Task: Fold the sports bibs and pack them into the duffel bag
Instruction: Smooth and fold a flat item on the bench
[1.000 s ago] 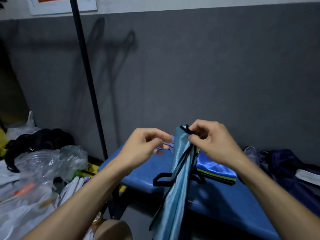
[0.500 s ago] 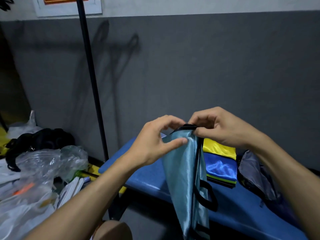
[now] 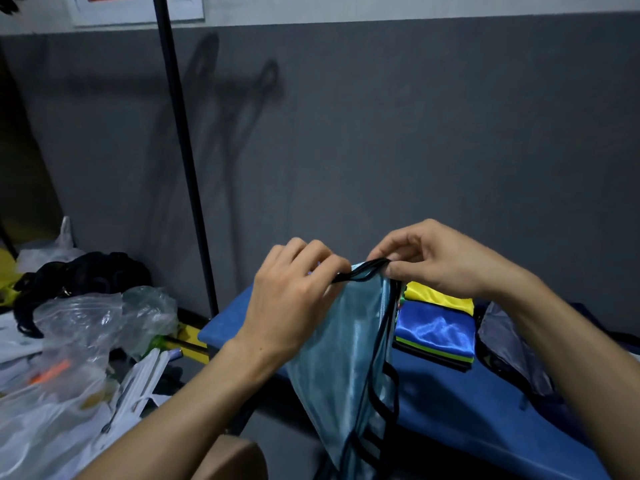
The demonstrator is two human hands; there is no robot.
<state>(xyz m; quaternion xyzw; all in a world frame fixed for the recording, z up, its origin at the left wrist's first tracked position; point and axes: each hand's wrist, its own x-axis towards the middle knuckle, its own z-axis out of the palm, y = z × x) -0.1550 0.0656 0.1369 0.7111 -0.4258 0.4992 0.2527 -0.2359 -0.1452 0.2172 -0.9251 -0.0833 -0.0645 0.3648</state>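
A pale blue sports bib (image 3: 337,344) with black trim is being held up by its top edge above the blue padded surface (image 3: 485,403), its length hanging down toward the floor. The black edging is being pinched between thumb and curled fingers of the left hand (image 3: 294,299), while the other end of the same edge is being pinched by the right hand (image 3: 440,261); both grips are closed on the cloth, close together. A stack of folded bibs (image 3: 436,327), blue on top with yellow behind, is lying on the surface just beside the hanging one, and a dark bag (image 3: 512,344), likely the duffel, is sitting open to its right. Judging by this, the fold is only being started: the slippery cloth would best be held taut with corners and trim matched before being doubled over, so the loose black straps are not being trapped outside the fold. Plastic bags (image 3: 86,327) are lying to the left.
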